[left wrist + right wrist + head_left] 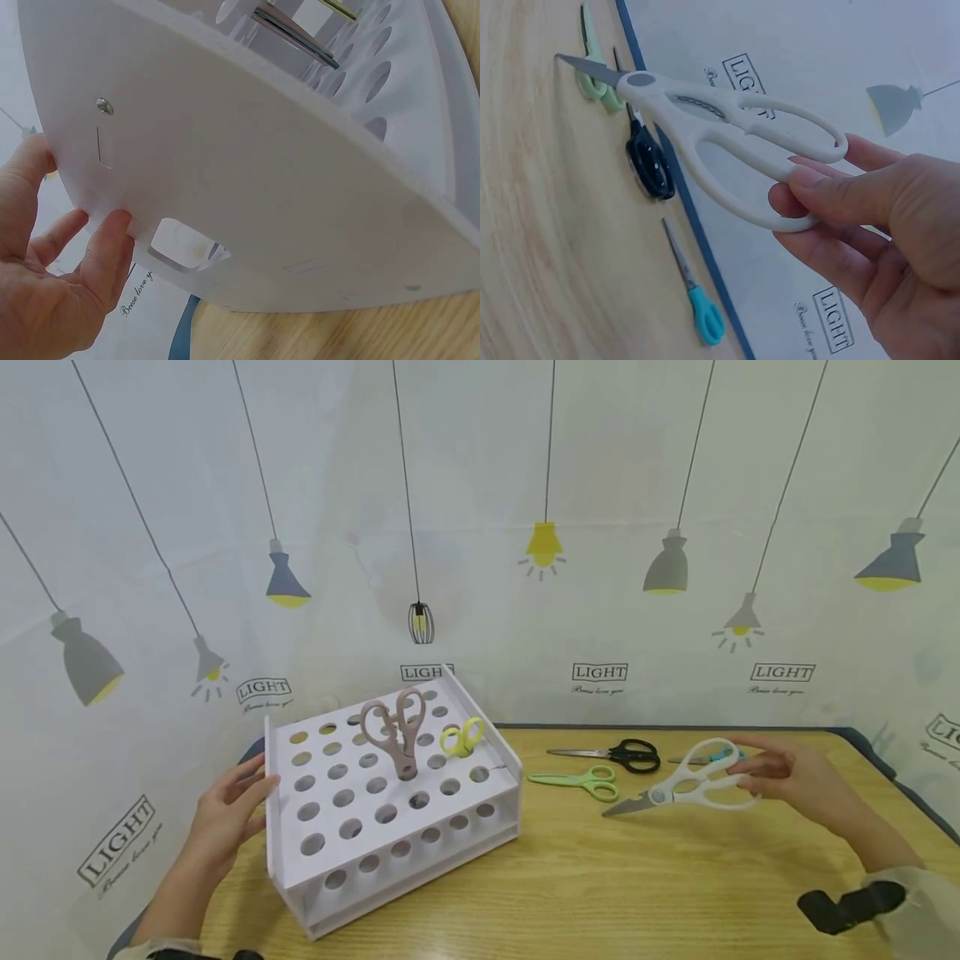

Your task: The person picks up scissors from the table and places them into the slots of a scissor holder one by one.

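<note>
My right hand (795, 777) pinches white-handled scissors (697, 135) by their finger loops, and the blades point left, raised above the table. With its fingertips my left hand (67, 255) touches the outer side panel of a white rack (247, 195) full of round holes. Standing in the rack's holes are brown scissors (395, 731), handles up, and small yellow scissors (462, 737). On the table lie green scissors (577, 781), black-handled scissors (633, 755) and small blue-handled scissors (705, 315); in the head view the white pair and my right hand partly hide the blue ones.
A wooden table (600, 893) with a dark blue edge carries everything. Behind it hangs a pale backdrop (480, 485) printed with lamps and the word LIGHT. The rack's lower tier (405, 860) also has round holes.
</note>
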Demonstrator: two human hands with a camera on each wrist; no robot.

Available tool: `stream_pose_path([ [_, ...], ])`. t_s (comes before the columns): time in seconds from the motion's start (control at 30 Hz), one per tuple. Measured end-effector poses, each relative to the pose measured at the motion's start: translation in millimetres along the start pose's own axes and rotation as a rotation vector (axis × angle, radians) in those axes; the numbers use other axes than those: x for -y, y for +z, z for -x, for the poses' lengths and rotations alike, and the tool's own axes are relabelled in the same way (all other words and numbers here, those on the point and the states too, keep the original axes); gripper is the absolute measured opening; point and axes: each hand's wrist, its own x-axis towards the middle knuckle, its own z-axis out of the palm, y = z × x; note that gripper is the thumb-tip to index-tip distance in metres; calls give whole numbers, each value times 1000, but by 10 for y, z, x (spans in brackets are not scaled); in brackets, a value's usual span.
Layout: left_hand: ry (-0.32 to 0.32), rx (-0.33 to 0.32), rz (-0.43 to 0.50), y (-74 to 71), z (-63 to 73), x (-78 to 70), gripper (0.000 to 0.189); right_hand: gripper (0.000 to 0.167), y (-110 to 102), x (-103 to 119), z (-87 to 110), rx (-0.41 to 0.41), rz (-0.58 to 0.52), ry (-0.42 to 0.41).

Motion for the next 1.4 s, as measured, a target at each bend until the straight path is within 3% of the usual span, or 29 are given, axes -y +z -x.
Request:
stream_pose_path([
  [0.23, 23, 4, 26, -10, 1, 29, 74, 53, 3, 232, -113, -4, 74, -61],
  [0.4, 36, 0, 25, -5, -30, 28, 73, 50, 14, 400, -202, 9, 167, -147],
  [0.6, 19, 8, -4, 4, -57, 13, 75, 52, 46, 674, -322, -5, 273, -224],
  [0.97, 13, 9, -22, -6, -20, 16, 75, 51, 145, 1176, -573, 37, 328, -324],
  [1.4, -2, 4, -30, -5, -34, 9, 75, 47, 226, 1724, -828, 116, 341, -370],
])
